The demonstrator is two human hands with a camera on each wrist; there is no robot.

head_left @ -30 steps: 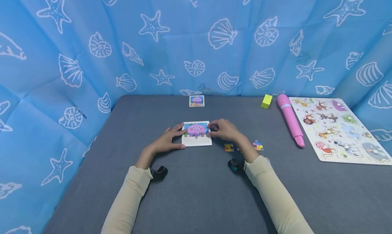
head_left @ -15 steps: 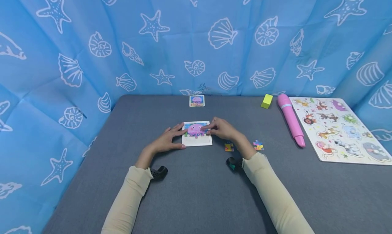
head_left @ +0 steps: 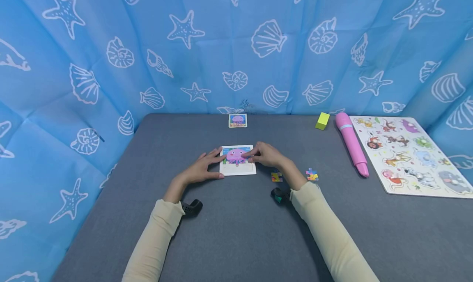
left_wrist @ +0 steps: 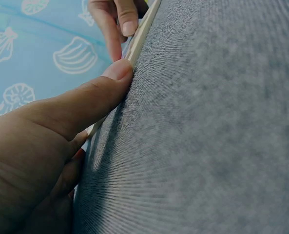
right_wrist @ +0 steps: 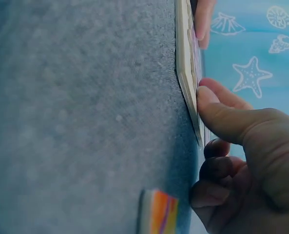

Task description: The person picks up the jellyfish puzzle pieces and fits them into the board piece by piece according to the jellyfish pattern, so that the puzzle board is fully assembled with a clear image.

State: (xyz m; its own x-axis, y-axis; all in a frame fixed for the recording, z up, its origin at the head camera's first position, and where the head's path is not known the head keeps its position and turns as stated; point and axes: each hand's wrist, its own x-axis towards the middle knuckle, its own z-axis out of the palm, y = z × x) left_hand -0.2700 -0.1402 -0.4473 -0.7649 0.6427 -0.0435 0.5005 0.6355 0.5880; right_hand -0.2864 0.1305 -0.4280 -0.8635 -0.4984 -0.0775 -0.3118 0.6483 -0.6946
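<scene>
The white-framed puzzle board with a pink octopus picture lies flat on the grey table, between both hands. At its left side, the left hand rests with fingers spread; the thumb touches the board's edge. On the picture's right part, the right hand presses with its index finger and thumb, the thumb low over the board. The right hand's other fingers are bent. Two loose puzzle pieces, one by the right wrist and another farther right, lie on the table.
A small octopus picture card lies behind the board. At the back right are a yellow-green block, a pink pen-shaped object and a large animal puzzle board. A blue patterned curtain hangs behind the table.
The right hand has shifted slightly left, and its index finger now extends farther over the picture. Its forearm has moved slightly left too. The left hand and the board have stayed in place.
</scene>
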